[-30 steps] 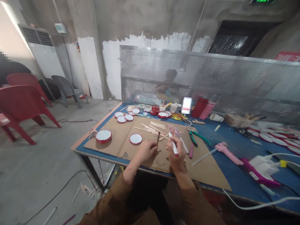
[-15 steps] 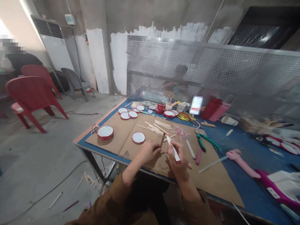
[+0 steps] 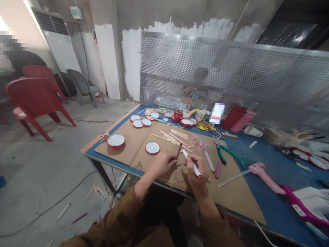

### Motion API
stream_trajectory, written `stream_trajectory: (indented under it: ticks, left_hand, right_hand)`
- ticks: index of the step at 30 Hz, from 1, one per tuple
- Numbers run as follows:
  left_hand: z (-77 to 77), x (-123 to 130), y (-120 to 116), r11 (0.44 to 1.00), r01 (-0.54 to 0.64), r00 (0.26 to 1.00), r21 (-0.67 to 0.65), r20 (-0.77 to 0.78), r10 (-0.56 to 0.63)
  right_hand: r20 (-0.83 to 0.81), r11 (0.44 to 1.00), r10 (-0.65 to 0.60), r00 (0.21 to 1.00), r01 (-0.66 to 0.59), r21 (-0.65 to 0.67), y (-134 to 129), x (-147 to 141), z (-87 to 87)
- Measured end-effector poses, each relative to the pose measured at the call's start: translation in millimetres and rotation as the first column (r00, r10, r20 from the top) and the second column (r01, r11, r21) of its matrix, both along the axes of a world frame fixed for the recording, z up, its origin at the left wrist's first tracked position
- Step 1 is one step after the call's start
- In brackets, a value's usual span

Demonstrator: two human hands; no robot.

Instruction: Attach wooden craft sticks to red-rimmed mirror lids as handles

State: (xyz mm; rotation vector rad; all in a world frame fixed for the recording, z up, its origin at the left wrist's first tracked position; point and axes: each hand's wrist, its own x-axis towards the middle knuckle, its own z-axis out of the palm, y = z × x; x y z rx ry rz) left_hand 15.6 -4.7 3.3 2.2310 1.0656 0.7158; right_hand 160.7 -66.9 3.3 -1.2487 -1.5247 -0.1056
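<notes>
My left hand (image 3: 163, 164) is shut on a thin dark wooden stick (image 3: 179, 151), pinching its lower end so the tip points up. My right hand (image 3: 196, 170) grips a white marker with a red end (image 3: 192, 164), its point close to the stick. Both hands hover over a brown cardboard sheet (image 3: 164, 171). Nearby lie a red-rimmed round lid (image 3: 152, 148) and a loose pile of flat wooden craft sticks (image 3: 172, 138). A scatter of small pink shavings (image 3: 198, 142) sits beyond my right hand.
The cardboard lies on a blue-topped table (image 3: 259, 154) holding more red-rimmed lids, green-handled pliers (image 3: 226, 154), a pink tool (image 3: 264, 177) and a steel ruler (image 3: 233, 178). A perforated metal screen (image 3: 205, 72) stands behind, with a person beyond it. Red chairs (image 3: 36, 99) stand on the floor to the left.
The whole view has shifted slightly as my head moved. The marker now lies a little flatter in my right hand, and both hands still hold their items close together.
</notes>
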Motion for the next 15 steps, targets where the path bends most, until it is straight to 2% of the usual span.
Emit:
stream_trajectory:
  ticks: [7, 15]
  left_hand:
    - [-1.4, -0.8, 0.2, 1.000, 0.004, 1.000, 0.018, 0.012, -0.004]
    - [-2.3, -0.9, 0.5, 0.999, 0.001, 1.000, 0.033, 0.010, -0.002]
  right_hand:
    - [-0.017, 0.997, 0.033, 0.999, -0.034, -0.068, 1.0, 1.7, -5.2]
    - [0.007, 0.997, 0.026, 1.000, -0.025, -0.077, 0.0, -0.6, -3.2]
